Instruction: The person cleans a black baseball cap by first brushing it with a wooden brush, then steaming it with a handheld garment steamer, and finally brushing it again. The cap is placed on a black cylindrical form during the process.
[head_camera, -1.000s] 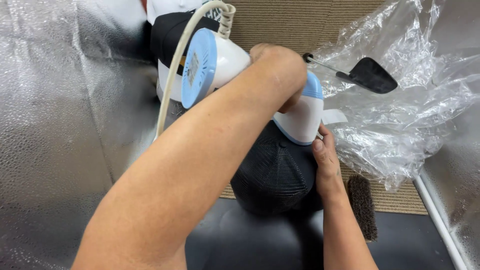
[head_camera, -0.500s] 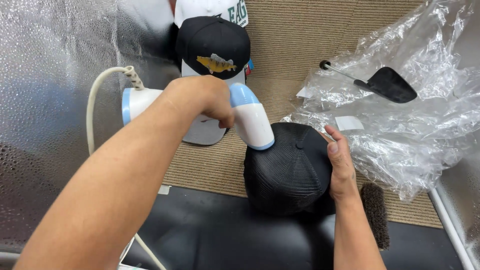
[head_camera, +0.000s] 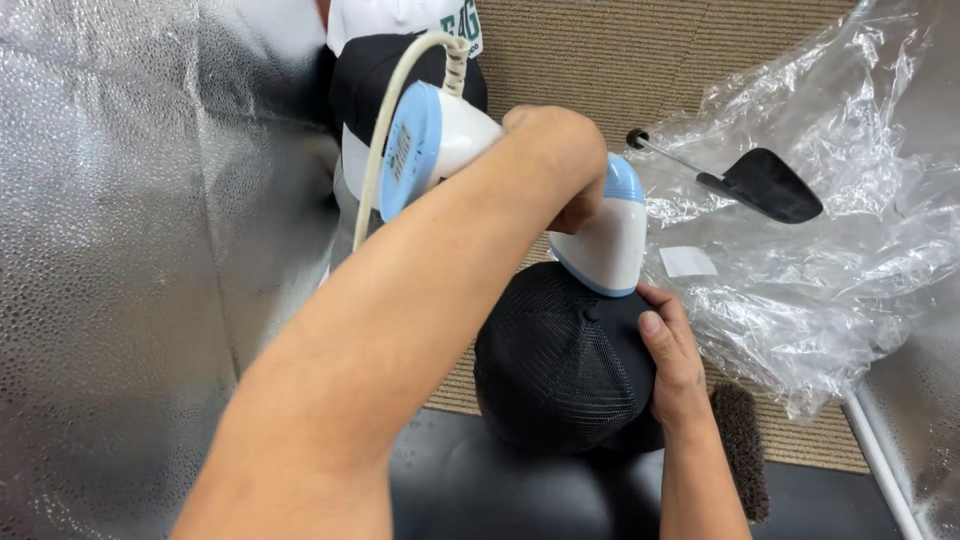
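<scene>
From the head view, your left hand (head_camera: 555, 160) is closed around the white-and-blue steamer (head_camera: 520, 180), its head pressed on the black cap (head_camera: 560, 365), while your right hand (head_camera: 670, 360) cups the crown's side, steadying it on the dark pad (head_camera: 480, 490).

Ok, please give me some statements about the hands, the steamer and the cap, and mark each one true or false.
1. The left hand grips a white and blue handheld steamer. True.
2. The steamer head points at a black cap. True.
3. The right hand holds the clear plastic bag. False: it rests on the cap's side.
4. The cap is white. False: it is black, partly mesh.
5. A black long-handled tool lies on the plastic bag. True.
</scene>
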